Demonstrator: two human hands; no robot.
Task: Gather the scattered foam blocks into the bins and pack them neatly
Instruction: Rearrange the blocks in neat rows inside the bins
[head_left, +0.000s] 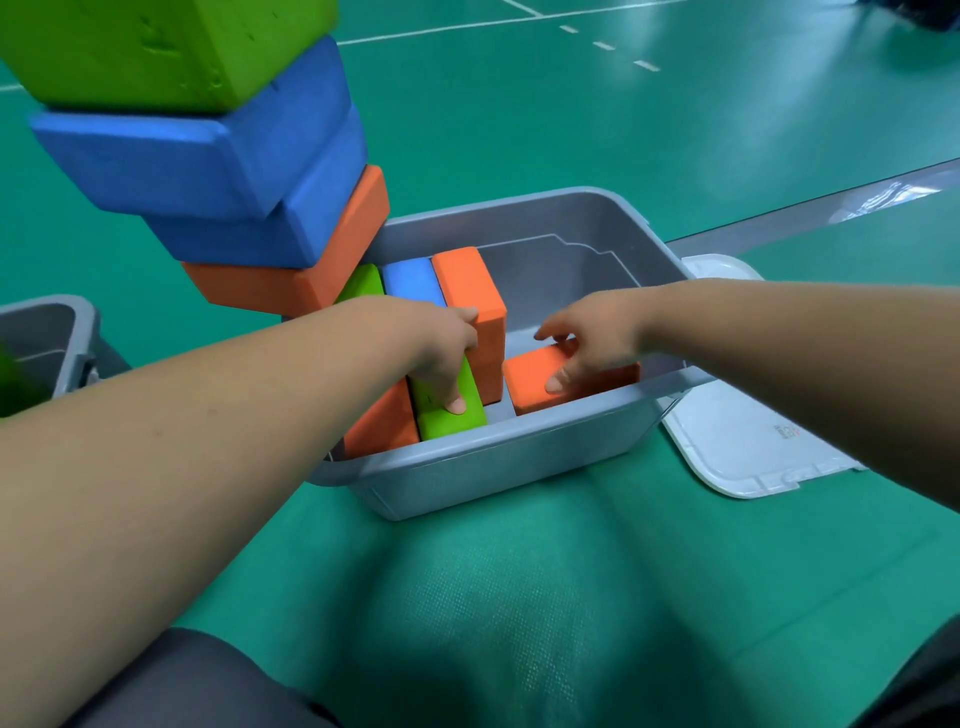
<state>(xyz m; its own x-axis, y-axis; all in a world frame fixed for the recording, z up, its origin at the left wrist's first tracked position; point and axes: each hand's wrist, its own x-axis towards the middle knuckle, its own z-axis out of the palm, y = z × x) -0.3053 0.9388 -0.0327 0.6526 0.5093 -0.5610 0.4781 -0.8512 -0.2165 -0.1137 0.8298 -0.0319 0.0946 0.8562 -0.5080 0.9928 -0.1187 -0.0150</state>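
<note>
A grey bin (498, 457) stands on the green floor in front of me. Inside it, foam blocks stand on edge at the left: an orange one (382, 423), a green one (457, 408), a tall orange one (475, 296), a blue one (413, 283) and a green one (363, 283) behind. My left hand (441, 345) grips the front green block, thumb on its top. My right hand (587, 338) holds an orange block (530, 384) lying flat at the bin's near right. A leaning stack of green (156, 47), blue (197, 161) and orange (291, 286) blocks rises at the left.
A second grey bin (62, 338) sits at the left edge with something green in it. A white lid (748, 441) lies on the floor right of the main bin. My knees (197, 680) are at the bottom. The bin's right half holds no blocks.
</note>
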